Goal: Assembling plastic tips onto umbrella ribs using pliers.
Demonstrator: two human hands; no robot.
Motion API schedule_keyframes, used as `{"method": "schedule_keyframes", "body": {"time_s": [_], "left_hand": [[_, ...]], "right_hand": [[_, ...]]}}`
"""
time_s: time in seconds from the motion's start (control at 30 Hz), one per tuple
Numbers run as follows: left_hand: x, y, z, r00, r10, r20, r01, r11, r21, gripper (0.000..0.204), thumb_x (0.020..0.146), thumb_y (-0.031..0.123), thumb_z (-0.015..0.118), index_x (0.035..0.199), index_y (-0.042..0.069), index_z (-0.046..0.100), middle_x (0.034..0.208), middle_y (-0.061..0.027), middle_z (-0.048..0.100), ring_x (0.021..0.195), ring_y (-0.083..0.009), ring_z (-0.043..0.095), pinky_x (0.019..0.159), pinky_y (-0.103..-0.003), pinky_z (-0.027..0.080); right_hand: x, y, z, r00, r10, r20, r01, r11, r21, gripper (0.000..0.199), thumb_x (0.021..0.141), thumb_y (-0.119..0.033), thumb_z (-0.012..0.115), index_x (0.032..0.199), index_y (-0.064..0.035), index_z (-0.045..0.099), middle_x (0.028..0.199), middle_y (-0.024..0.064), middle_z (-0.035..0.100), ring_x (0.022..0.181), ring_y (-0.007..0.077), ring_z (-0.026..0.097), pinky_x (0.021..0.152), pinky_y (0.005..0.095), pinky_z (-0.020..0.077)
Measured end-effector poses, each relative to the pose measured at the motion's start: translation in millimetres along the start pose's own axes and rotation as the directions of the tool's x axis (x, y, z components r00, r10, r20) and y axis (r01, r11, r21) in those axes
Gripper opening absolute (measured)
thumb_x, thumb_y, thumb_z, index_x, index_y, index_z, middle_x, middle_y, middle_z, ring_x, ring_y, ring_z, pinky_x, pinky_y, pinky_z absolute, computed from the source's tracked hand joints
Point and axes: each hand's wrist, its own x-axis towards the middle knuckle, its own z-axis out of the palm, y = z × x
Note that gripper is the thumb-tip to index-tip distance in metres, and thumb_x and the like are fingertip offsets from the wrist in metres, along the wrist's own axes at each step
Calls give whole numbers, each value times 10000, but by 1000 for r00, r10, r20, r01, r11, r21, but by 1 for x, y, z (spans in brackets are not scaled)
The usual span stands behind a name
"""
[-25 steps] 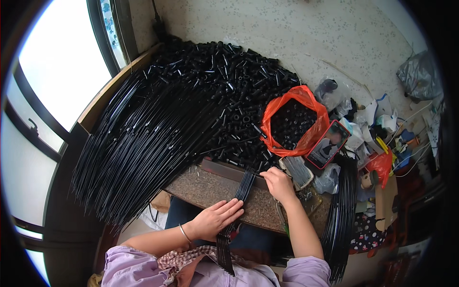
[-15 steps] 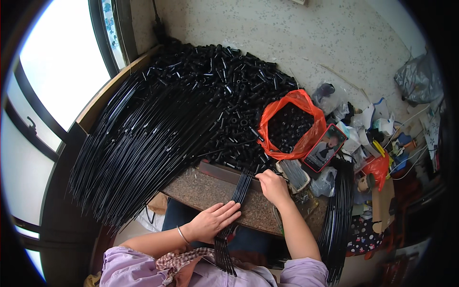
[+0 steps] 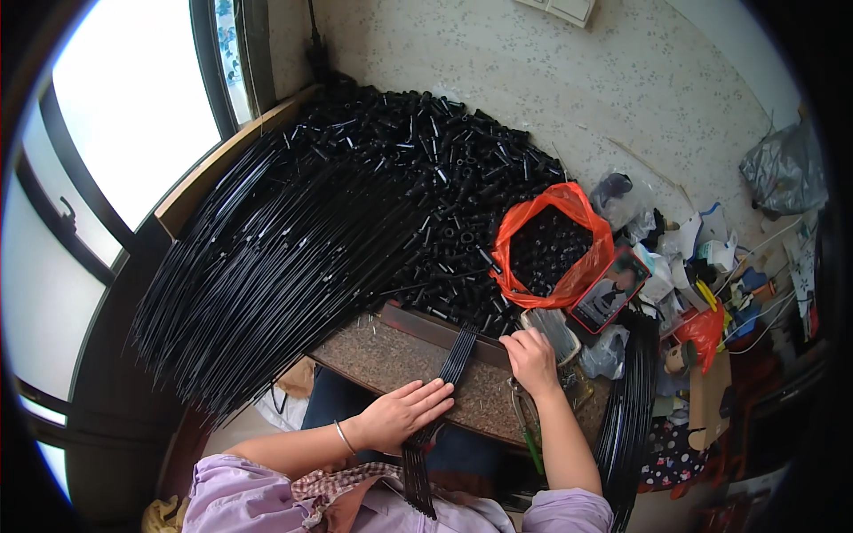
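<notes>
A narrow row of thin black rods (image 3: 457,355) runs side by side over the front edge of the speckled tabletop (image 3: 355,352). My left hand (image 3: 402,416) lies across the row, fingers stretched out flat. The rods' far ends rest at a dark brown metal strip (image 3: 422,326); their near ends hang over my lap. To the right of those ends, beside the strip, is my right hand (image 3: 533,362), its fingers pinched together. Whatever is between them is hidden. Green-handled pliers (image 3: 526,422) lie just below that hand, next to a clear box (image 3: 553,333).
Behind the strip rises a heap of short black tubes (image 3: 444,147). Many long black rods (image 3: 275,258) fan out at left; another bundle (image 3: 626,400) hangs at right. An orange-red bag (image 3: 508,235) of small black parts and a phone (image 3: 609,291) stand at the back right, near clutter.
My right hand has drawn slightly right and down, away from the rods' far ends. My left hand stays flat on the row. The whole view has shifted a little.
</notes>
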Motion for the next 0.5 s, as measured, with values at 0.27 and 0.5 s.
{"method": "schedule_keyframes", "body": {"time_s": [0.27, 0.5], "left_hand": [[3, -1, -8, 999, 31, 33, -32, 999, 35, 740, 749, 329, 541, 1357, 26, 246, 1426, -141, 219, 1321, -257, 219, 1049, -371, 215], [-4, 3, -1, 999, 33, -42, -34, 999, -23, 737, 755, 359, 537, 1351, 23, 262, 1421, -144, 230, 1316, -259, 232, 1044, -374, 222]], "right_hand": [[-4, -2, 2, 972, 225, 73, -236, 934, 268, 138, 754, -33, 576, 881, -70, 617, 767, 81, 548, 674, 291, 577, 576, 358, 468], [-4, -12, 4, 946, 286, 155, -323, 882, 342, 95, 752, -25, 581, 829, -40, 636, 759, 113, 575, 715, 288, 586, 627, 347, 469]]}}
